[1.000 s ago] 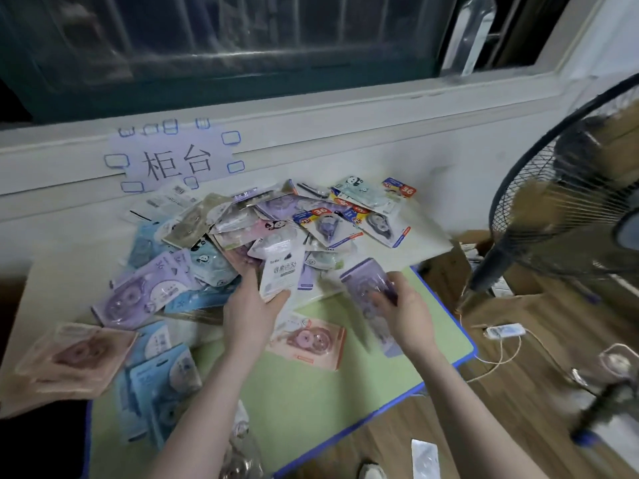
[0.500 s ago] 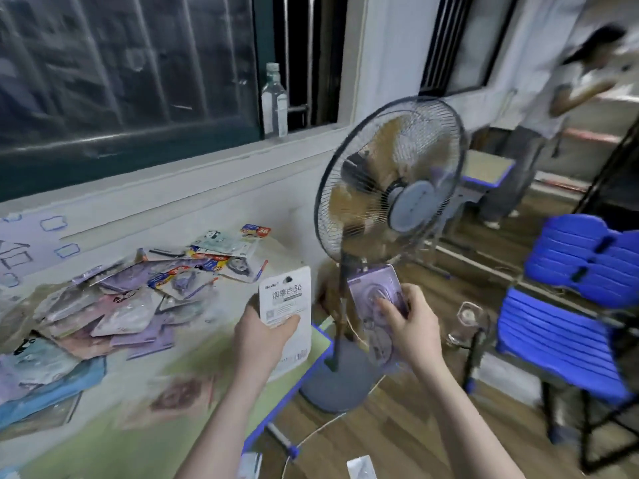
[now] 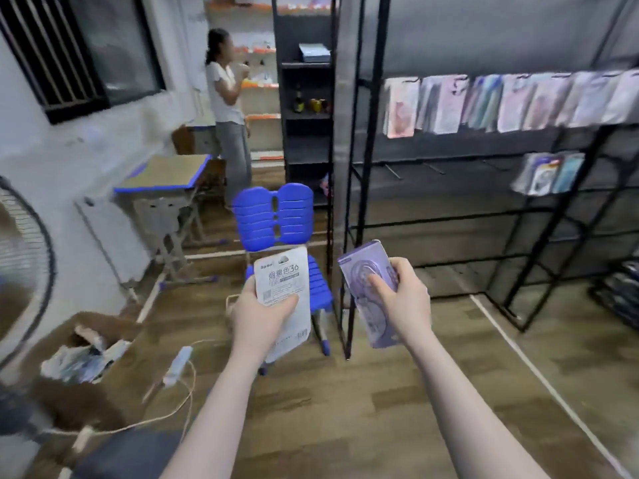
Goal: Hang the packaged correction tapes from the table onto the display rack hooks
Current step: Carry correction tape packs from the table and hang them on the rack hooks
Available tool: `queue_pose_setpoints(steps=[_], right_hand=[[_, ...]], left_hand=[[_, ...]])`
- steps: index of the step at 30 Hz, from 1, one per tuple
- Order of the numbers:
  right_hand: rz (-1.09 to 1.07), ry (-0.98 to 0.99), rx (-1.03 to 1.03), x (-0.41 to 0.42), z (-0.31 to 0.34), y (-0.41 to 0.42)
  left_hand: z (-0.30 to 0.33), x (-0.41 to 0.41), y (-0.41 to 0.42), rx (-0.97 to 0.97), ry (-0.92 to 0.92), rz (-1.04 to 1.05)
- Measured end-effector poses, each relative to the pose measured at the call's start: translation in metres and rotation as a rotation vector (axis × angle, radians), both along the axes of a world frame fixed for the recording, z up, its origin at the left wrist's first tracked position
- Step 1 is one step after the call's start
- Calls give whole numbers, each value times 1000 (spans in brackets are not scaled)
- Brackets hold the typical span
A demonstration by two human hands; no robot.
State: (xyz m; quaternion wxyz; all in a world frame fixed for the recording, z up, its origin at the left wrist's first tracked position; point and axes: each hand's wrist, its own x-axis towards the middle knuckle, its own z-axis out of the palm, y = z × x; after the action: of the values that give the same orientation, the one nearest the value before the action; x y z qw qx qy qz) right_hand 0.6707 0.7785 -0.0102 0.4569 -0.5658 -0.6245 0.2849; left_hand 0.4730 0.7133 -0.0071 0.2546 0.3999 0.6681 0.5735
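Two packages were in play, one in each of the hands, held up over a wood-plank floor (image 3: pixel 345 409). Ahead and to the right stood a black display rack (image 3: pixel 518 216), its top rail carrying a blurred row of hung packs (image 3: pixel 511 102) too smeared to count, with a smaller cluster (image 3: pixel 548 174) lower at the right. One blue chair (image 3: pixel 276 219) stood just beyond the hands, one blue-edged desk (image 3: pixel 166 174) further left by the wall, and one person (image 3: pixel 228 108) stood in the background. A fan (image 3: pixel 24 271) cut the left edge. The left hand (image 3: pixel 257 319) gripped a white package (image 3: pixel 283 288), thumb across its printed face. The right hand (image 3: pixel 404 302) gripped a purple package (image 3: pixel 366 281), thumb pressed on its front, well short of the rack.
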Motion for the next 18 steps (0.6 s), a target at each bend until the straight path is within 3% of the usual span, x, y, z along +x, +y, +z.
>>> queue_pose_setpoints(steps=[9, 18], right_hand=[[-461, -15, -55, 207, -16, 74], [-584, -32, -65, 319, -4, 256]], left_hand=[[-12, 198, 180, -11, 30, -498], [-13, 318, 387, -8, 32, -617]])
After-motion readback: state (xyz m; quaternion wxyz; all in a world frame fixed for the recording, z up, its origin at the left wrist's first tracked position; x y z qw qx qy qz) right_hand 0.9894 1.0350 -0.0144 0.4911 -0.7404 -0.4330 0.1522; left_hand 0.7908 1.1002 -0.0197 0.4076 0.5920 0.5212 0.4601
